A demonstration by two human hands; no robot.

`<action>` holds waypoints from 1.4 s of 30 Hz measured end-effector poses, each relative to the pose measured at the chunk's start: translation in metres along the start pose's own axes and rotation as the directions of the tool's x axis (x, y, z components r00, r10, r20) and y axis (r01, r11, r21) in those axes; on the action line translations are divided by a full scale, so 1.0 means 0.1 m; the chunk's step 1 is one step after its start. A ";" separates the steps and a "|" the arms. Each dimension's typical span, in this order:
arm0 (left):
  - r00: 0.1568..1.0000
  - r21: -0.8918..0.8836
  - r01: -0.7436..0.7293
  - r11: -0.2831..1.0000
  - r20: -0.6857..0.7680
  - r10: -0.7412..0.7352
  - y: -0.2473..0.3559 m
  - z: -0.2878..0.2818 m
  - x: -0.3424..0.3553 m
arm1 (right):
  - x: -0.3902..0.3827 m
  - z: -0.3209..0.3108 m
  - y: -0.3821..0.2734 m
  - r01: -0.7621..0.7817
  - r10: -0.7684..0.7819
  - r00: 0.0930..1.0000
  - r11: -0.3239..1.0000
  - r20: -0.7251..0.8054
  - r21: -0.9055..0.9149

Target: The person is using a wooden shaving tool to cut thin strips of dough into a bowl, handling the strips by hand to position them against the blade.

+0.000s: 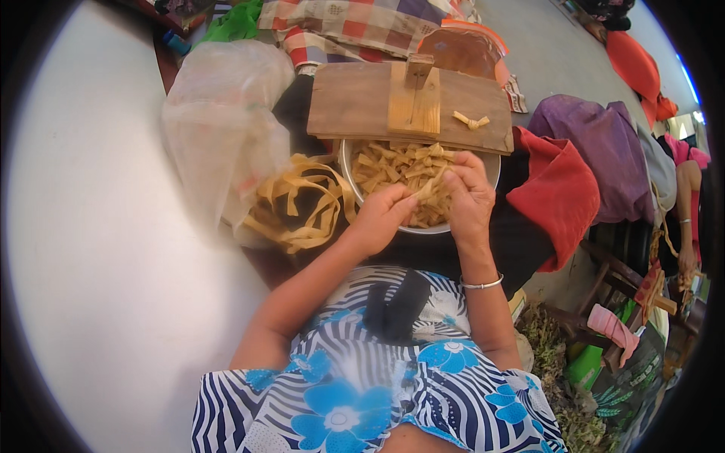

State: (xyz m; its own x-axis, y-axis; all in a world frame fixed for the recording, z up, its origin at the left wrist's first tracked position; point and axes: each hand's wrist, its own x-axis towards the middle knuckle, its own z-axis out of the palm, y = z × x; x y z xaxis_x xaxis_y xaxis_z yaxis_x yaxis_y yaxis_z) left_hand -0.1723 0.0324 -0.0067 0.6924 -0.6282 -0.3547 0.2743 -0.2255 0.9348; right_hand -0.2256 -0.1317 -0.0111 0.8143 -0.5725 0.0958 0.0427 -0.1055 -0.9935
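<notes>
My left hand (383, 215) and my right hand (468, 192) meet over a round metal bowl (495, 167) that is full of short tan strip pieces (393, 164). Both hands pinch one tan strip (424, 190) between their fingertips. A thin metal bangle (483, 285) sits on my right wrist. Left of the bowl lies a loose heap of long tan strips (302, 202). Behind the bowl a wooden board (355, 102) with an upright wooden block (415, 94) carries one small knotted tan piece (471, 121).
A clear plastic bag (219, 121) lies at the left by the pale wall. Red cloth (555, 189) and a purple bundle (596, 147) lie at the right. Checked fabric (355, 23) is at the back. Another person's arm (687, 219) shows at the far right.
</notes>
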 end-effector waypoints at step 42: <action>0.991 0.217 -0.115 0.969 0.095 0.096 0.74 -0.83 1.19 | 1.14 0.05 -0.29 0.012 0.050 0.966 0.971 0.252 -0.238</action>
State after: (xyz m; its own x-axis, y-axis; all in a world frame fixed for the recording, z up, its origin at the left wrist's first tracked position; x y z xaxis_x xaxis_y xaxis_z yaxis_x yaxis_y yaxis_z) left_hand -0.0141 0.0027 0.0191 0.6493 -0.7148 -0.2597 0.0418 -0.3075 0.9506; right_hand -0.1308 -0.1899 0.0283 0.9351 -0.3532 0.0274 -0.0865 -0.3025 -0.9492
